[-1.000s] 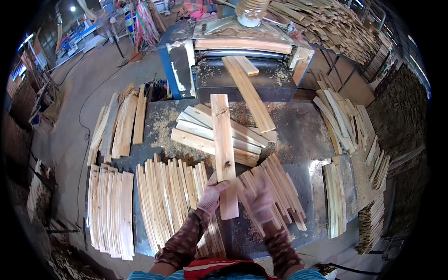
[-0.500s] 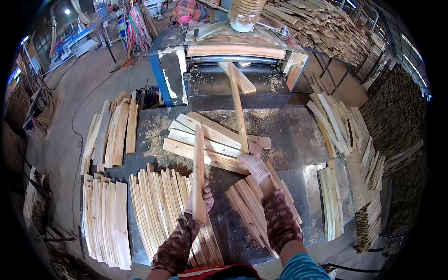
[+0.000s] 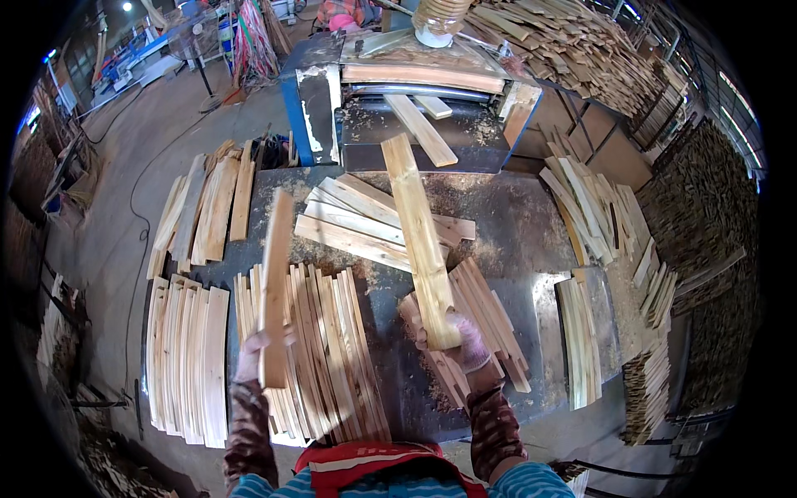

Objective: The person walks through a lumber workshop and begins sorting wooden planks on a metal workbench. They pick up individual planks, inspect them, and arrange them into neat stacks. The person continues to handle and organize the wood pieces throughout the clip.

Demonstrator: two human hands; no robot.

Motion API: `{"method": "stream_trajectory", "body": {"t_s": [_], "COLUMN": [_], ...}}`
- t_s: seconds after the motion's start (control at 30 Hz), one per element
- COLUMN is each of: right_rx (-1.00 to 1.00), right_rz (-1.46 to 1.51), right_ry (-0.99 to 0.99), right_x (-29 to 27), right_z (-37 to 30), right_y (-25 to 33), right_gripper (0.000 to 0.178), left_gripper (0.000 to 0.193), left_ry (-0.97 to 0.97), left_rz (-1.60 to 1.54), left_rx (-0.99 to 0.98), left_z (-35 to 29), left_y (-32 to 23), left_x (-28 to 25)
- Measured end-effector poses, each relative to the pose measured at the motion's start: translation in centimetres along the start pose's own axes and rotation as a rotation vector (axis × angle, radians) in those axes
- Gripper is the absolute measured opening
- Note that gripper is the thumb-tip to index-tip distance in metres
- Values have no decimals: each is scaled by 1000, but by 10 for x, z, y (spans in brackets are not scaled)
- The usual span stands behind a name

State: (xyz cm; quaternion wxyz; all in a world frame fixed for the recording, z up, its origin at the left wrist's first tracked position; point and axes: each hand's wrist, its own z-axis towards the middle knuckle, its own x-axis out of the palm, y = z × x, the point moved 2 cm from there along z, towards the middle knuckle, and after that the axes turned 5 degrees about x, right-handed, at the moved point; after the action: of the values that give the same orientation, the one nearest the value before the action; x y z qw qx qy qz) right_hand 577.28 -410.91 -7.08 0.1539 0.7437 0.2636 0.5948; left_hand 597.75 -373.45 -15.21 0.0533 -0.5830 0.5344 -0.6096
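My left hand (image 3: pixel 251 353), in a pale glove, is closed round the lower end of a wooden board (image 3: pixel 275 278), which stands tilted up above a long row of boards (image 3: pixel 332 365). A second board (image 3: pixel 413 232), broad face toward me, is gripped near its lower end by my gloved right hand (image 3: pixel 470 342). Below that hand lies a stack of reddish boards (image 3: pixel 486 315). Beyond, several loose boards (image 3: pixel 353 236) lie crossed on the dark metal table (image 3: pixel 515 207). Two boards (image 3: pixel 423 133) rest on the outlet bed of a planing machine (image 3: pixel 423 90).
More board stacks stand at the left (image 3: pixel 187 365), back left (image 3: pixel 217 207) and right (image 3: pixel 579 336). A large heap of boards (image 3: pixel 573 50) rises behind at the right. Sawdust (image 3: pixel 282 224) is scattered on the table. A cable (image 3: pixel 143 216) crosses the floor at the left.
My left hand has moved left with its board. My right hand has drawn its board back toward me and turned its broad face up. Another short board now shows at the machine's outlet.
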Motion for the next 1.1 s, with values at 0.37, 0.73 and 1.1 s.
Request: {"method": "stream_trajectory", "body": {"t_s": [0.37,0.73,1.1], "right_rx": [-913,-882,-494], "right_rz": [-1837,-1991,-2008], "right_ry": [-1164,-1314,-937], "right_x": [-4,-5,18], "right_z": [14,29,127], "right_y": [-21,-24,92], "right_gripper": [86,86,77], "left_gripper": [55,72,41], "left_ry": [-428,-565,167], "left_rz": [635,1139,-225], "left_rx": [-38,294,-100], "left_z": [-173,0,147], "left_y": [82,24,44], "left_x": [-241,-66,155]}}
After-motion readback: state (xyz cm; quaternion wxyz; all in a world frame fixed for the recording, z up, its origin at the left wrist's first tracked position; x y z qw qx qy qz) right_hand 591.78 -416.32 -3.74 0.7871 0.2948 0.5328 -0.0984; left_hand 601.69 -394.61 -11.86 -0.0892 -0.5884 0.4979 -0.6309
